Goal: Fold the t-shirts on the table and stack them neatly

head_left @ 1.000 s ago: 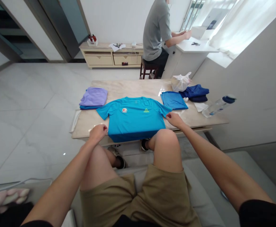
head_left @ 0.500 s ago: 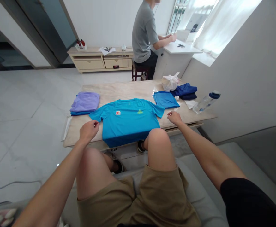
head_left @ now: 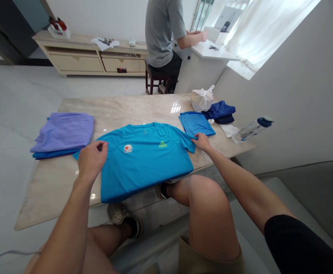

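A turquoise T-shirt (head_left: 146, 163) lies spread front up on the table, its collar away from me and its lower part hanging over the near edge. My right hand (head_left: 201, 142) pinches the edge of the sleeve on the right, which is drawn out slightly. Over the opposite sleeve hovers my left hand (head_left: 93, 160), fingers curled together, with no cloth visible in them. Left of the shirt sits a folded lilac garment (head_left: 65, 131) on top of blue cloth (head_left: 58, 153). A folded blue garment (head_left: 197, 123) rests beyond my right hand.
The marble-look table (head_left: 120, 108) also bears a white plastic bag (head_left: 202, 99), dark blue clothing (head_left: 220, 110), white paper (head_left: 229, 130) and a clear bottle (head_left: 252, 130). Beyond it, a person in grey (head_left: 162, 34) sits at a white counter (head_left: 212, 51). A low cabinet (head_left: 75, 62) lines the wall.
My right hand has moved onto the sleeve and taken hold of it. My left hand has come in over the other sleeve. The view has shifted closer to the table.
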Tool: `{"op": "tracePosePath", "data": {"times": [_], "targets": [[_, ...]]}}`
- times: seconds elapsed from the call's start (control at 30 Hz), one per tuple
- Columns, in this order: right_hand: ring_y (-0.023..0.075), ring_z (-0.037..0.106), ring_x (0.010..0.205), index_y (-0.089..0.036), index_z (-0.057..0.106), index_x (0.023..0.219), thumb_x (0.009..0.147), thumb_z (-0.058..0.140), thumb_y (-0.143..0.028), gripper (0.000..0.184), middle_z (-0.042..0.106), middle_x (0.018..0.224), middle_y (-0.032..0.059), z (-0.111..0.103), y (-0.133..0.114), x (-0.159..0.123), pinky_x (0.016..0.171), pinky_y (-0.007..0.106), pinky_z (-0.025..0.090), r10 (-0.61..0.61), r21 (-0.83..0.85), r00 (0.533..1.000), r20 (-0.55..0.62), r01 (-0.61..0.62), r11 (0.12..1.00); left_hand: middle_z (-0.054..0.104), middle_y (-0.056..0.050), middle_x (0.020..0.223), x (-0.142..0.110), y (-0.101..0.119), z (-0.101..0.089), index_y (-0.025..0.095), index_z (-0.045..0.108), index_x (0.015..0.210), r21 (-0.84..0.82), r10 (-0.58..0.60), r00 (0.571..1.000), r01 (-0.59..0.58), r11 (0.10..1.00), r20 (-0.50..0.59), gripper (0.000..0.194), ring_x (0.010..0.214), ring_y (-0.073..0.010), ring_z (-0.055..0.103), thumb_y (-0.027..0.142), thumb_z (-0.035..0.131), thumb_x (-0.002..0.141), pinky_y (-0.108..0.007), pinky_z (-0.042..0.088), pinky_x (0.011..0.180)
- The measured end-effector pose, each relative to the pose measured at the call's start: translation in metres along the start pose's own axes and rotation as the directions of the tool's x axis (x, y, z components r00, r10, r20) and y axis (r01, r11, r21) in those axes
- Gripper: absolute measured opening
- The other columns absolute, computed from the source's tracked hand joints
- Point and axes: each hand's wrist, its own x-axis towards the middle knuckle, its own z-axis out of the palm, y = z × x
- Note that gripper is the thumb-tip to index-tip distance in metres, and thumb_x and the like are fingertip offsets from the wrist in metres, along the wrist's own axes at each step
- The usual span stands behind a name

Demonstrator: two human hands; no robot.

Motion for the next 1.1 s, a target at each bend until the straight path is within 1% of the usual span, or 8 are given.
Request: {"op": "tracePosePath", "data": {"times": [0.13,0.27,0.57,0.73,0.8,0.9,1.0,1.1], "targets": [[0.0301,0.069,0.111,-0.017,0.076,0.108,0.088,0.071,-0.032,0.026,0.079,0.112,0.0118,-0.006,-0.003,0.002,0.107,0.043,0.054,0.045,0.155,0.991,-0.128,-0.025,0.988,0.083,-0.015,0.107,-0.007,0.029,-0.003,0.021,0.082,0.111,0.163,0.136,0.99,-0.13,0.978,-0.025,0.043,0.097,-0.0371,0.075,0.043,0.046,0.105,-0.046,0.056,0.084],[0.0251,0.069,0.098,-0.015,0.071,0.122,0.092,0.066,-0.034,0.036,0.077,0.112,0.0106,-0.018,-0.019,0.005,0.093,0.037,0.059,0.212,0.364,0.973,-0.092,-0.166,0.916,0.081,-0.016,0.105,-0.025,0.046,-0.011,0.02,0.079,0.105,0.257,0.36,0.93,-0.33,0.909,-0.08,0.047,0.104,-0.035,0.074,0.037,0.035,0.111,-0.048,0.052,0.096],[0.0282,0.075,0.095,-0.011,0.071,0.133,0.078,0.094,-0.031,0.063,0.079,0.115,0.0175,-0.056,-0.041,0.014,0.078,0.037,0.063,0.254,0.252,0.96,0.121,-0.277,0.927,0.081,-0.015,0.105,-0.051,0.016,-0.016,0.02,0.079,0.104,0.263,0.362,0.932,-0.344,0.901,-0.021,0.05,0.103,-0.0345,0.073,0.036,0.032,0.113,-0.046,0.048,0.094],[0.0352,0.073,0.121,-0.013,0.079,0.122,0.096,0.078,-0.028,0.03,0.08,0.125,0.0204,-0.069,-0.062,-0.001,0.103,0.042,0.058,0.107,0.0,0.994,-0.009,-0.107,0.994,0.08,-0.016,0.102,-0.045,0.014,-0.025,0.02,0.079,0.105,0.223,0.342,0.939,-0.325,0.919,-0.043,0.049,0.101,-0.0337,0.072,0.036,0.034,0.112,-0.043,0.048,0.086],[0.0368,0.071,0.13,-0.014,0.079,0.13,0.104,0.066,-0.028,0.032,0.078,0.134,0.0219,-0.071,-0.074,-0.008,0.11,0.045,0.055,0.025,-0.108,0.999,-0.034,-0.029,0.994,0.079,-0.016,0.101,-0.043,0.013,-0.026,0.019,0.08,0.105,0.214,0.335,0.942,-0.32,0.923,-0.036,0.05,0.101,-0.0342,0.072,0.036,0.033,0.112,-0.043,0.049,0.085],[0.0387,0.07,0.131,-0.015,0.076,0.14,0.11,0.059,-0.036,0.04,0.077,0.138,0.023,-0.072,-0.094,-0.015,0.11,0.048,0.054,-0.052,-0.211,0.998,-0.035,0.044,0.977,0.079,-0.017,0.103,-0.039,0.014,-0.024,0.018,0.08,0.107,0.188,0.326,0.945,-0.317,0.93,-0.021,0.05,0.104,-0.0361,0.071,0.035,0.033,0.112,-0.045,0.049,0.087],[0.0391,0.07,0.127,-0.017,0.08,0.129,0.11,0.063,-0.039,0.034,0.08,0.128,0.0213,-0.07,-0.118,-0.019,0.106,0.047,0.056,-0.101,-0.252,0.994,-0.027,0.091,0.964,0.079,-0.019,0.105,-0.037,0.016,-0.021,0.017,0.08,0.109,0.131,0.322,0.947,-0.317,0.939,-0.019,0.048,0.106,-0.0373,0.071,0.035,0.035,0.111,-0.047,0.049,0.091],[0.0374,0.071,0.123,-0.018,0.081,0.116,0.106,0.071,-0.04,0.026,0.082,0.116,0.0188,-0.06,-0.145,-0.022,0.101,0.044,0.059,-0.147,-0.116,0.989,-0.017,0.144,0.983,0.078,-0.019,0.106,-0.035,0.019,-0.018,0.017,0.079,0.109,0.104,0.317,0.948,-0.314,0.944,-0.011,0.048,0.106,-0.0374,0.071,0.035,0.035,0.111,-0.047,0.05,0.093]]}}
